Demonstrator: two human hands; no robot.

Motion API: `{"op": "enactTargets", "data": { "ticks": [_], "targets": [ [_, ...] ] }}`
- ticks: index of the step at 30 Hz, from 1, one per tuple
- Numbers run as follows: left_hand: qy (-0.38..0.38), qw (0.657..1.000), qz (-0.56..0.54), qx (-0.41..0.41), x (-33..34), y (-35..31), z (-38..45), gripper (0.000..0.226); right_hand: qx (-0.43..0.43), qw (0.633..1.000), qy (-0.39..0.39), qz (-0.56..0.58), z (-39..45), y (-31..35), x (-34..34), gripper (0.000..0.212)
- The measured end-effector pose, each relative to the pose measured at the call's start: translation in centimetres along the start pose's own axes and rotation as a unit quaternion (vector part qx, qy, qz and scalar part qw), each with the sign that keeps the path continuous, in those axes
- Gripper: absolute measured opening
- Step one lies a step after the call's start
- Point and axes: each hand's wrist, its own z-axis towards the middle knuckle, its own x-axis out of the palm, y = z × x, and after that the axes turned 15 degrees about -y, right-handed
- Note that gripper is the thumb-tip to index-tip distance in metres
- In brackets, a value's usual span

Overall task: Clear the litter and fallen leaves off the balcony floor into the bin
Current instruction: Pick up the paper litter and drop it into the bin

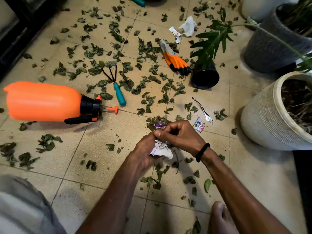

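Observation:
My left hand holds a bundle of crumpled white wrappers low over the tiled floor. My right hand is curled just above it and pinches a purple wrapper. Dry green leaves lie scattered over most of the tiles. More litter lies near: a small printed wrapper, a silver foil strip, and at the back a crumpled white tissue beside a torn paper scrap. No bin is in view.
An orange pressure sprayer lies on its side at left. A teal-handled hand rake, an orange work glove and a toppled black pot with a leafy plant lie mid-floor. A pale ribbed planter and a dark grey pot stand at right.

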Motion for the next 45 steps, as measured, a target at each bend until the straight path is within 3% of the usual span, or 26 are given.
{"op": "enactTargets", "data": {
  "ticks": [2,5,7,9,12,15,19,26,29,31,33,36,40,43,45],
  "targets": [
    [-0.008,1.0,0.008,0.001,0.2,0.0,0.0,0.022,0.031,0.998,-0.021,0.046,0.0,-0.3,-0.9,0.028],
    [-0.025,0.999,0.013,0.016,0.5,0.0,0.0,0.015,0.085,0.984,-0.126,0.092,1.4,-2.7,-2.1,0.024],
    [-0.049,0.998,0.014,0.028,0.4,0.2,0.3,0.03,0.095,0.969,-0.227,-0.021,3.0,-5.8,-3.1,0.016],
    [-0.044,0.998,0.013,0.046,0.7,0.1,0.1,0.032,0.069,0.939,-0.287,-0.179,4.3,-9.3,-4.4,0.012],
    [-0.054,0.996,0.028,0.062,1.1,0.0,0.0,0.021,-0.023,0.902,-0.266,-0.339,5.5,-13.1,-5.8,0.014],
    [-0.065,0.995,0.035,0.067,1.1,0.2,0.4,0.012,-0.051,0.886,-0.246,-0.39,6.0,-15.4,-6.1,0.019],
    [-0.098,0.993,0.006,0.061,0.8,0.1,0.6,0.015,-0.034,0.893,-0.247,-0.375,6.7,-16.2,-5.9,0.013],
    [-0.06,0.997,-0.014,0.04,1.2,-0.3,0.1,0.039,-0.033,0.894,-0.258,-0.365,6.6,-16.0,-5.2,0.011],
    [-0.043,0.998,-0.015,0.034,1.5,-0.2,0.5,0.05,-0.025,0.902,-0.322,-0.286,6.1,-14.1,-4.8,0.011],
    [-0.034,0.999,-0.042,0.007,1.5,-0.3,1.2,0.074,0.006,0.917,-0.356,-0.178,5.5,-11.8,-4.6,0.007],
    [-0.028,0.996,-0.08,-0.016,1.7,-0.3,1.5,0.097,0.058,0.944,-0.319,-0.063,4.9,-9.1,-4.2,0.002],
    [-0.022,0.996,-0.081,-0.04,1.8,-0.4,1.5,0.116,0.094,0.977,-0.186,0.039,3.5,-5.4,-3.3,0.005],
    [-0.02,0.998,-0.06,-0.016,2.5,-0.4,1.1,0.085,0.035,0.998,-0.04,0.025,1.6,-2.9,-1.4,0.007],
    [-0.1,0.995,-0.007,0.004,2.5,0.5,2.0,0.057,0.016,1.0,0.011,-0.009,1.3,-3.2,-0.5,0.009],
    [-0.174,0.985,0.011,0.006,2.3,1.2,3.3,0.057,0.051,0.998,0.024,0.03,1.4,-3.5,-1.0,0.017]
  ]
}}
